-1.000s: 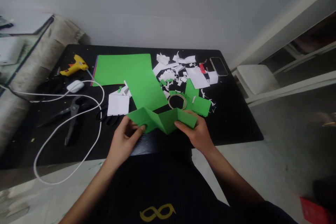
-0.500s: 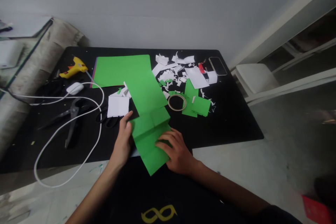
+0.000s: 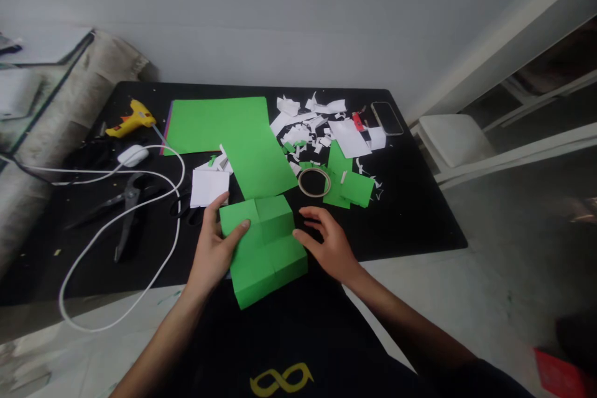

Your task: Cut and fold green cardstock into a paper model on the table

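Observation:
A creased sheet of green paper (image 3: 265, 249) is held near the front edge of the black table, its fold lines crossing at the middle. My left hand (image 3: 217, 249) grips its left side, the thumb lying on top and the fingers behind. Beside the right edge, my right hand (image 3: 329, 242) has its thumb and fingers apart; the thumb tip is close to the paper, and I cannot tell whether it touches. Just beyond lies another green sheet (image 3: 259, 161), flat and overlapping a stack of green sheets (image 3: 214, 124).
A tape roll (image 3: 300, 183) lies beside green cut pieces (image 3: 358, 189). White scraps (image 3: 298, 134), a phone (image 3: 387, 118) and folded white paper (image 3: 209, 188) are around. Leftward are a yellow glue gun (image 3: 135, 119), large scissors (image 3: 132, 196) and a looping white cable (image 3: 100, 230).
The creased green paper has turned and flattened toward me. My left thumb has moved onto its top face. My right hand has come off the paper to its right side.

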Motion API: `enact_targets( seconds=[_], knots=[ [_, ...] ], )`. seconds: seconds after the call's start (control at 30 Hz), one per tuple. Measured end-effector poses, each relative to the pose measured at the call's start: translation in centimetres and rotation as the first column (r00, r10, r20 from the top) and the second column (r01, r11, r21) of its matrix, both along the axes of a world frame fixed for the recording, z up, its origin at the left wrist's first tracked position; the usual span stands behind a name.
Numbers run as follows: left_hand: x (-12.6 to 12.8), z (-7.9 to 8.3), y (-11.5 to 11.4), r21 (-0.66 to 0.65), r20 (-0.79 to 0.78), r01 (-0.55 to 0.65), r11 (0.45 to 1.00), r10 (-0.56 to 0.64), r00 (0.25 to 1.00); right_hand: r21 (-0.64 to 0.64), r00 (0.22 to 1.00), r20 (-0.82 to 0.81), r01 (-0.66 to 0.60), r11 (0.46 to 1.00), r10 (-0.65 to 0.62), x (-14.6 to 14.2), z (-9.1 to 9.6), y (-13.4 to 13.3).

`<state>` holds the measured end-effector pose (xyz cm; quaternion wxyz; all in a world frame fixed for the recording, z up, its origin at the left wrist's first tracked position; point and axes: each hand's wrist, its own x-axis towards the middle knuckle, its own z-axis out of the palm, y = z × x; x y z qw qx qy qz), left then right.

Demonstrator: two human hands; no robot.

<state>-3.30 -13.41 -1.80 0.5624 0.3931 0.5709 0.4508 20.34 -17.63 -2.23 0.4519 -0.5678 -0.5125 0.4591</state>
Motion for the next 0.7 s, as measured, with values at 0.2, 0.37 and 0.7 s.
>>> enact_targets(
  seconds=[0.2,0.37,0.7],
  knots=[
    [0.1,0.6,-0.1,0.044,0.027,-0.005,0.999,0.004,1.0,-0.315,0.944,-0.329,-0.103,0.943,-0.007,0.0,-0.2,1.8],
    [0.4,0.7,-0.4,0.022,0.045,-0.008,1.0,0.007,0.999,-0.316,0.924,-0.37,-0.221,0.923,0.095,0.0,0.8,2.1],
    [-0.9,0.3,-0.3,0.065,0.036,0.088,0.994,-0.091,0.995,-0.23,0.955,-0.296,-0.084,0.97,0.013,0.9,1.6,2.8]
  ],
)
